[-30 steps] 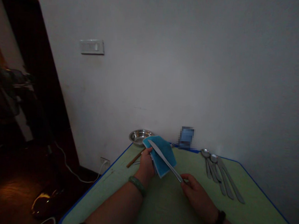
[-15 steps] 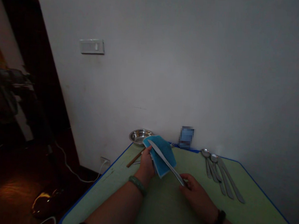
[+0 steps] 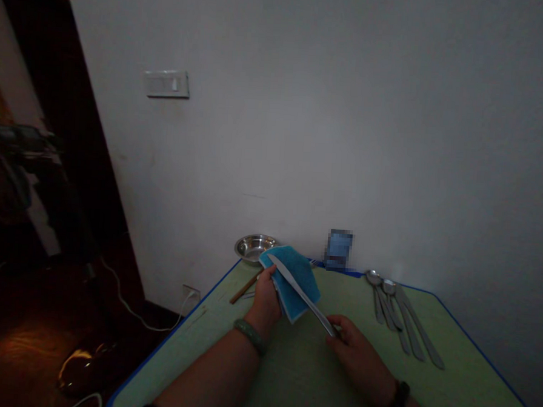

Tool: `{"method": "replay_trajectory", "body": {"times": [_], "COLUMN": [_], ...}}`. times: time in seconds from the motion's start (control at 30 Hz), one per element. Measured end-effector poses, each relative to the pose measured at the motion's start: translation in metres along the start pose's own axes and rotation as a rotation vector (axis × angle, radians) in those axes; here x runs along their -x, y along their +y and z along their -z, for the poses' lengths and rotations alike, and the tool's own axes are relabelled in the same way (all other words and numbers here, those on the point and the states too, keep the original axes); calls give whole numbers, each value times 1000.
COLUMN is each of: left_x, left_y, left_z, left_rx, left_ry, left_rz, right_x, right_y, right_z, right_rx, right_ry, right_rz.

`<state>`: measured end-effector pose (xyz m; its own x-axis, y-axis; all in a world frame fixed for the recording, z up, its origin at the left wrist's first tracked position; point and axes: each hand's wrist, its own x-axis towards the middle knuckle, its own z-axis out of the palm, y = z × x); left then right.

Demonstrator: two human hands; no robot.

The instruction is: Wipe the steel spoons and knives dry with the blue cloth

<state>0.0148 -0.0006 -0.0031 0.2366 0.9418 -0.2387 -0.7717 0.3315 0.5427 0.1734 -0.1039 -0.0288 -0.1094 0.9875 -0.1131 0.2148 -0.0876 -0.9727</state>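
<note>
My left hand [image 3: 268, 296] is closed on a blue cloth [image 3: 305, 271] with a pale underside, which lies spread over the palm and fingers. Across the cloth rests a silver table knife [image 3: 298, 287], its blade tip beside my left thumb. The knife's handle end is gripped by my right hand [image 3: 353, 344], the fingers wrapped round it. Behind the cloth, the tines of a fork [image 3: 314, 263] peek out, and a brown wooden stick [image 3: 246, 287] shows partly to the left of my left hand. The cloth and hand hide the rest of both.
A steel bowl [image 3: 253, 249] stands at the table's far left corner. Several spoons [image 3: 389, 287] and knives [image 3: 422, 333] lie in a row on the right of the green table [image 3: 307, 381]. A blurred blue object [image 3: 339, 249] leans at the wall [image 3: 302, 138].
</note>
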Motion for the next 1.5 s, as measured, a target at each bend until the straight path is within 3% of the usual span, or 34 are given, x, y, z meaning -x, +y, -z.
{"method": "replay_trajectory", "body": {"times": [0.53, 0.93, 1.23, 1.5], "left_x": [4, 6, 9, 8], "left_y": [-1, -4, -5, -7], "left_z": [-2, -1, -2, 1], "left_rx": [-90, -135, -119, -152], "left_ry": [23, -45, -87, -133], "left_rz": [4, 34, 103, 126], "right_x": [-1, -3, -1, -3], "right_y": [3, 2, 2, 3], "right_z": [0, -1, 0, 0], "right_rx": [11, -93, 48, 37], "right_ry": [15, -49, 17, 2], "right_rz": [17, 16, 2, 29]}}
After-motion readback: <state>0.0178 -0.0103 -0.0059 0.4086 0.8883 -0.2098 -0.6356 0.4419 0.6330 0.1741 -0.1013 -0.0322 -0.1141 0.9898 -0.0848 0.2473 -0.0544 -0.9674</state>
